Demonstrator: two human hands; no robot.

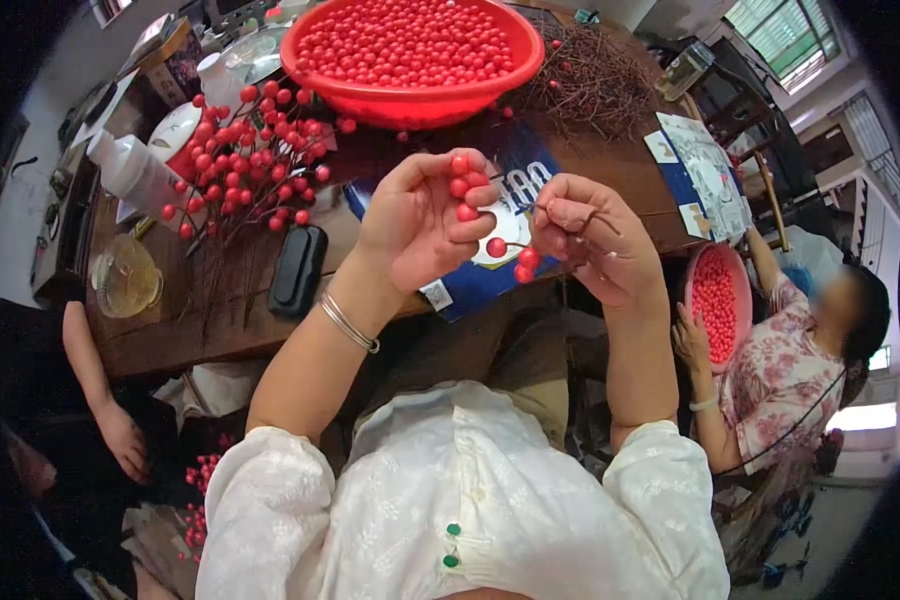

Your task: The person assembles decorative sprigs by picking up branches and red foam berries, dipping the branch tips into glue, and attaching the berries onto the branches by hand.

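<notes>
My left hand (410,222) is raised over the near edge of the table, its fingers curled around several loose red artificial berries (459,187). Close by on the right, my right hand (610,250) pinches a thin brown berry stem (598,216). A few red berries (527,266) hang from that stem beside the right fingers. Part of the stem is hidden behind the fingers. Beneath both hands lies a dark blue printed sheet (470,285) with white lettering.
A red basin (410,105) full of berries stands at the back, next to a heap of bare brown stems (600,80). Berry branches (245,165), a black case (298,270) and a white bottle (130,170) are on the left. At right, a person (785,370) holds a pink basin (736,320) of berries.
</notes>
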